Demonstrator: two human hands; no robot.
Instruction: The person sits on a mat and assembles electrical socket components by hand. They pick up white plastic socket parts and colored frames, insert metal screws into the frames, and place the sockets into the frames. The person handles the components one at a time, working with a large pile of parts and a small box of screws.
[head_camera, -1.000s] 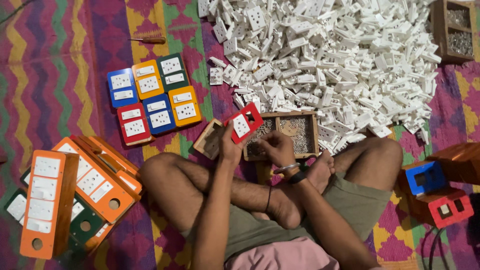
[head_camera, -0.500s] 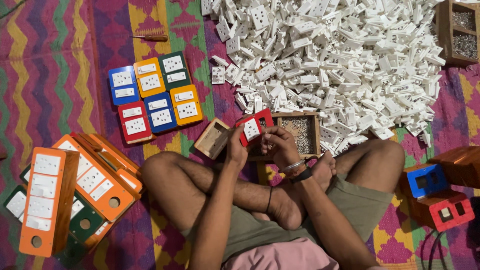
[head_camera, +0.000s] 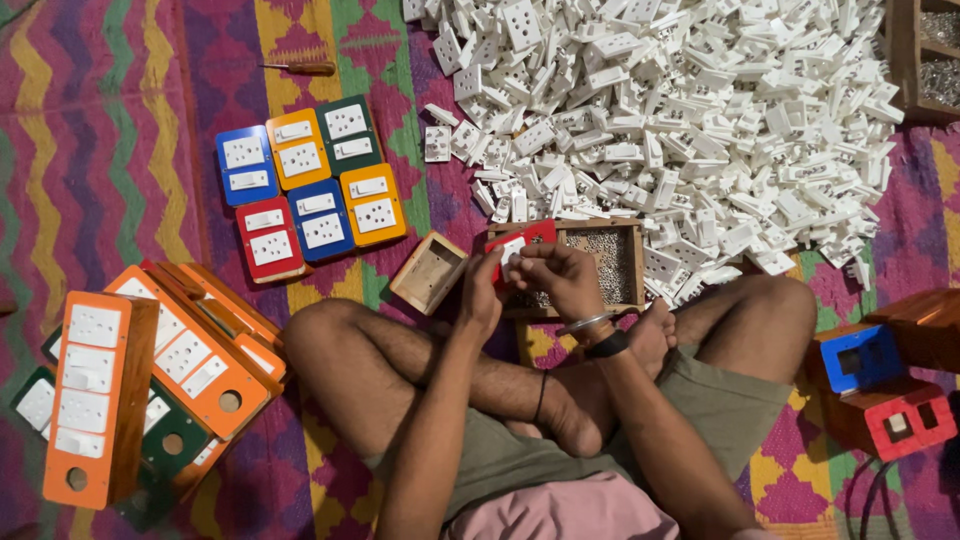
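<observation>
Red switch plate (head_camera: 520, 243) held by left hand (head_camera: 482, 292), right hand (head_camera: 562, 277).

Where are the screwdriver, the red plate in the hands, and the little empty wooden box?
screwdriver (head_camera: 312, 68), head view, on its wooden handle.
red plate (head_camera: 532, 235), head view, on its upper right part.
empty wooden box (head_camera: 428, 272), head view, on its inner floor.

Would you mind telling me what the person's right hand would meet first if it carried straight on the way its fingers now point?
The right hand points leftward at the red switch plate, which its fingers already touch. Past that, the left hand holding the plate's other side looks next, though depth is hard to judge.
</observation>
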